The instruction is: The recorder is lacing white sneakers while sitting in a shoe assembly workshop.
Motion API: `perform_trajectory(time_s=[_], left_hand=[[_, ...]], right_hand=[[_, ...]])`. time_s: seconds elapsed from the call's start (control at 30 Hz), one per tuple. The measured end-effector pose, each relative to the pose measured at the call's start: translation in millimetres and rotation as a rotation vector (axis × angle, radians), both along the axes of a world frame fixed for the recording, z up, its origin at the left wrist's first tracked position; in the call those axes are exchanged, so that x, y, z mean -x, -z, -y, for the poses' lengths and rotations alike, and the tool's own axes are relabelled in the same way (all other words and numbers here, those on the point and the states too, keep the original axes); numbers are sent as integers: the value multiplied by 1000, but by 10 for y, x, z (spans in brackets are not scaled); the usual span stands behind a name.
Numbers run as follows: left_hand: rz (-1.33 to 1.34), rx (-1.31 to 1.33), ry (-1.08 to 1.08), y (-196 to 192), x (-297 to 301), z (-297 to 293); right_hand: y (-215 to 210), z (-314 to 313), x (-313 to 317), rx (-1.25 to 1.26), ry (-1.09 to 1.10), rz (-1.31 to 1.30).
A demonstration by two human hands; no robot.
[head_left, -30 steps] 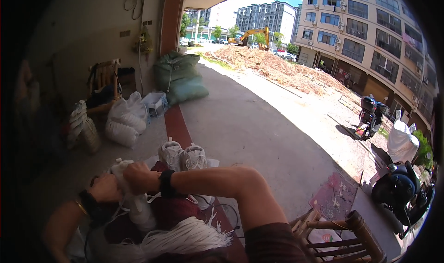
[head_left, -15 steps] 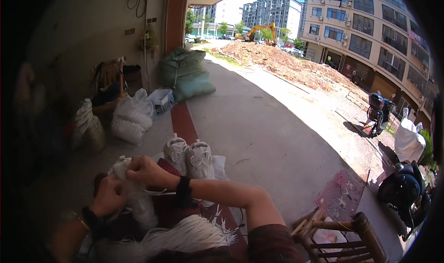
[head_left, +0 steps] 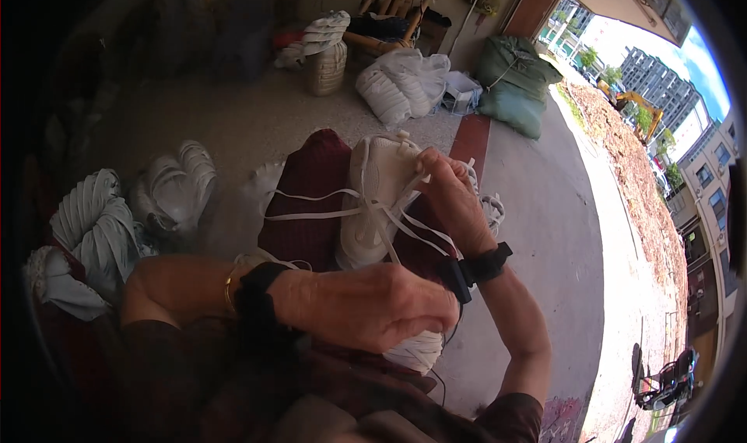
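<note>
A white sneaker stands between my maroon-clothed legs, long white shoelaces trailing loosely from it to both sides. My right hand is closed in a pinch at the sneaker's upper right edge, where a lace runs up to the fingertips. My left hand is closed in front of the shoe, its fingers curled down and mostly hidden. Below those fingers lies a bundle of white laces. Part of another pale laced shoe shows behind my right hand.
White bundled shoelaces and a clear-wrapped bundle lie at left. Farther off are a plastic bag of white bundles, a small white box, a green sack and a bamboo chair. A parked scooter stands right.
My view has swung left. My hands, close together on something white before, are now apart: the right at the sneaker's upper edge, the left lower and nearer. The sneaker now shows plainly.
</note>
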State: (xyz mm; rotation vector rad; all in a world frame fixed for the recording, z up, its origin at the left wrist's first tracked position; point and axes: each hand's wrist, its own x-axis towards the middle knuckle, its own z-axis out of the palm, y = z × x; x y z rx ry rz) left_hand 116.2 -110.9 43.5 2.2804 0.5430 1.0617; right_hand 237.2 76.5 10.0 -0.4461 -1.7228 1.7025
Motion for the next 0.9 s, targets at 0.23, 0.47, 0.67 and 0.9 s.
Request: perform_trajectory(time_s=[0.23,0.47,0.67,0.9], left_hand=[[283,567,-552,212,482,-576],[382,621,-493,299,490,-972],[733,548,-145,-440,519,-738],[713,601,-252,-462,278,-1022]], right_hand=[[72,59,-49,-7,-13,-80],[-56,90,-49,-25,-36,34],[32,102,-98,-302,-123,42],[10,168,-122,-508,-103,330]])
